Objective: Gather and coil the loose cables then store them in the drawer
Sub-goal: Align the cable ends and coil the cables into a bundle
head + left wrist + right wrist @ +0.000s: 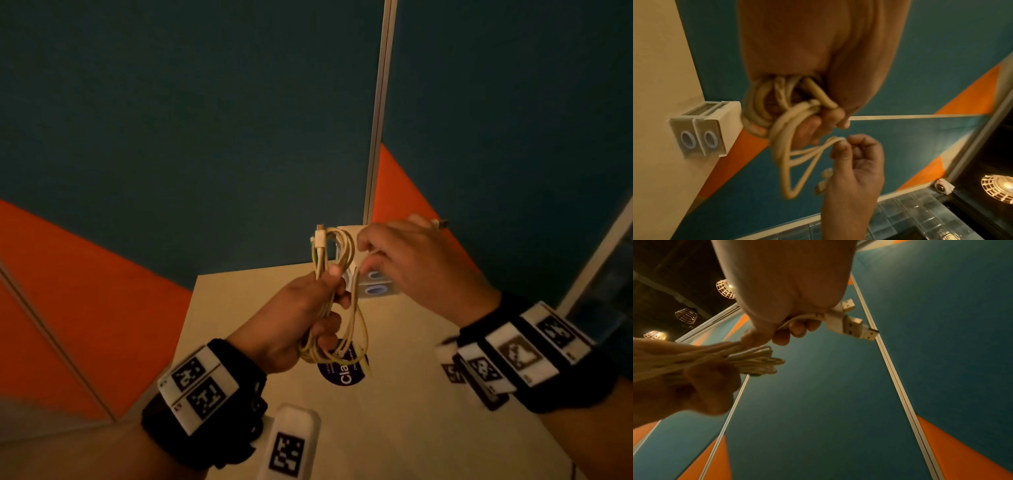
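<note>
A bundle of white cables is gathered in long loops above the pale table. My left hand grips the bundle round its middle, loops sticking out above and below the fist. My right hand pinches cable strands that run from the bundle, just right of it. Several USB plugs stick out of the far side of my right hand. In the left wrist view the looped cables hang from my left hand, with my right hand pinching a strand beside them. No drawer is in view.
A small white box with two round openings sits at the table's far edge, behind the hands. A dark round sticker lies on the table under the bundle. A white tagged block is near the front edge. Teal and orange partition walls surround the table.
</note>
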A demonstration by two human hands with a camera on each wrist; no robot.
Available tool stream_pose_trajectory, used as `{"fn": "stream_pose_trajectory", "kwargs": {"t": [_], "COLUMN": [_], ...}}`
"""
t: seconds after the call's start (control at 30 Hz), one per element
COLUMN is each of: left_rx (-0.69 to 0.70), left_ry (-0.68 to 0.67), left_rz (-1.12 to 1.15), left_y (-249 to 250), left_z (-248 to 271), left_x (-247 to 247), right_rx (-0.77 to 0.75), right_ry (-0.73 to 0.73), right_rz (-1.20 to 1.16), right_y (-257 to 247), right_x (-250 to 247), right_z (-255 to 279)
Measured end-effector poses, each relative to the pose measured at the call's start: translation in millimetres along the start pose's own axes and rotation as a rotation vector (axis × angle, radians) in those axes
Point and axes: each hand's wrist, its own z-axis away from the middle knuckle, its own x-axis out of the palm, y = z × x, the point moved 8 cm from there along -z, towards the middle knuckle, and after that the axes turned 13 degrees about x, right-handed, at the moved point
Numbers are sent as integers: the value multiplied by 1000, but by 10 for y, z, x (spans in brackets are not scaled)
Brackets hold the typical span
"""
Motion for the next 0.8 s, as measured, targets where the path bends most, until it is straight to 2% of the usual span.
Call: {"fn": "stream_pose_trajectory", "kwargs": {"t": [0.1,0.2,0.37,0.5,0.63,0.73,0.8], "left_rx": [13,50,-10,-9,68,126,156], "left_ry": [-18,-101,-150,-196,-103,-75,-25], "left_rz": [-58,4,117,123,-59,42,83], "left_y": [-11,-20,-135,-156,-134,-152,-182], "left_z": [37,90,189,233,198,160,133], "left_x": [15,103,135,159,20,44,53], "right_rx": [-31,-18,50,154,371,640,868], "right_ry": [83,64,89,103,73,25,-93], "right_rz": [14,-58,-101,-254,-502,-817,-1053], "right_y": [-87,-106,-5,69,165,226,238], "right_x": [-122,-121,-55,-17,142,387,663], "right_z": [-63,-94,-116,-68,4,112,237]}}
